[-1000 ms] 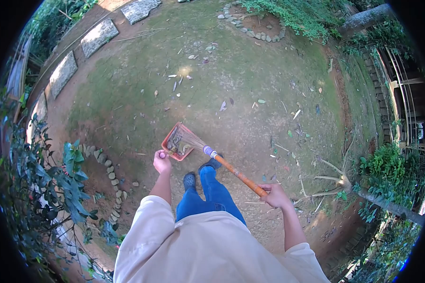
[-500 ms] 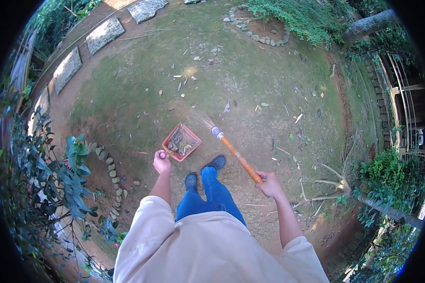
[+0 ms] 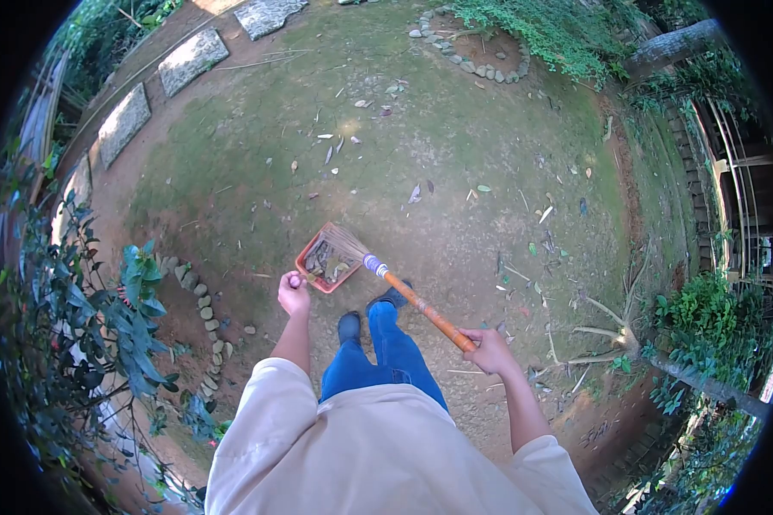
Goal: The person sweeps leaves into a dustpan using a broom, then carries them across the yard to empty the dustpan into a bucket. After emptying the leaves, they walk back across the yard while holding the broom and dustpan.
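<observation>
My right hand (image 3: pixel 488 350) is wrapped round the orange handle of a broom (image 3: pixel 427 310) with purple and white binding. Its thin bristles fan out over the right far edge of an orange-red dustpan (image 3: pixel 339 281). Dry leaves (image 3: pixel 325 262) and bits of debris lie inside the pan. Closed at the pan's near left corner, my left hand (image 3: pixel 293 293) grips the dustpan's handle, mostly hidden by the fingers, with a purplish tip showing.
Scattered leaves (image 3: pixel 416 194) lie on the mossy ground. A row of stones (image 3: pixel 203 302) edges a bed with a leafy shrub (image 3: pixel 137 292) at left. Stone slabs (image 3: pixel 124 124) line the far left. A branching trunk (image 3: pixel 631 342) and a wooden structure (image 3: pixel 751 163) are at right.
The broom has swung left and nearer, its bristles passing from the ground beyond the dustpan onto the pan's edge. My left hand and the dustpan have hardly moved.
</observation>
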{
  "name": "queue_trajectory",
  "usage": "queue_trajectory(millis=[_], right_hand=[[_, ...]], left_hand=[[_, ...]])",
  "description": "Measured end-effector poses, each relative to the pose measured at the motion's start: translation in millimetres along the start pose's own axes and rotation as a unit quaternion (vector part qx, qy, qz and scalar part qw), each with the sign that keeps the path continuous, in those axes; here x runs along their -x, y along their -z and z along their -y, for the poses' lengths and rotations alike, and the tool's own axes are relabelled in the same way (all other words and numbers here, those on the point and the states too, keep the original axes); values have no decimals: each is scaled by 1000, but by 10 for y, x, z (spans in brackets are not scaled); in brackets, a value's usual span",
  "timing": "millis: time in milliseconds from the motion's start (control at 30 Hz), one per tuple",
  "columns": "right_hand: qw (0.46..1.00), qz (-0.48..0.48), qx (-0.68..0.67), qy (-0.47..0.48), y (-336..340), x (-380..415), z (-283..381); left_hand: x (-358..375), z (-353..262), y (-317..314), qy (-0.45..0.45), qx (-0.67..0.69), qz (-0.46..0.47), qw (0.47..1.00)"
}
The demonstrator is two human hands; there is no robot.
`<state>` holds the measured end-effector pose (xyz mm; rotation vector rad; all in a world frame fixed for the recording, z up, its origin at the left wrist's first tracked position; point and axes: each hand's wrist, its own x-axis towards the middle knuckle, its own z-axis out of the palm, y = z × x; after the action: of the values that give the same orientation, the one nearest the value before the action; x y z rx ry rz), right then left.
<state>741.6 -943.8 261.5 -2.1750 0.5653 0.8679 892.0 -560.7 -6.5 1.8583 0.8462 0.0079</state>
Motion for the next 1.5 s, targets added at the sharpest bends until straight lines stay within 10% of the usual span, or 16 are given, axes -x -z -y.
queue_trajectory(millis=[967,1500], right_hand=[[961,-219,-150,-83,947,-620,-1145],[990,-78,-57,-100,1472,-643,-965]], left_hand=[[107,-1143,-1644,-94,-95,100,986],[63,-1276,-2138,-88,-107,109,984]])
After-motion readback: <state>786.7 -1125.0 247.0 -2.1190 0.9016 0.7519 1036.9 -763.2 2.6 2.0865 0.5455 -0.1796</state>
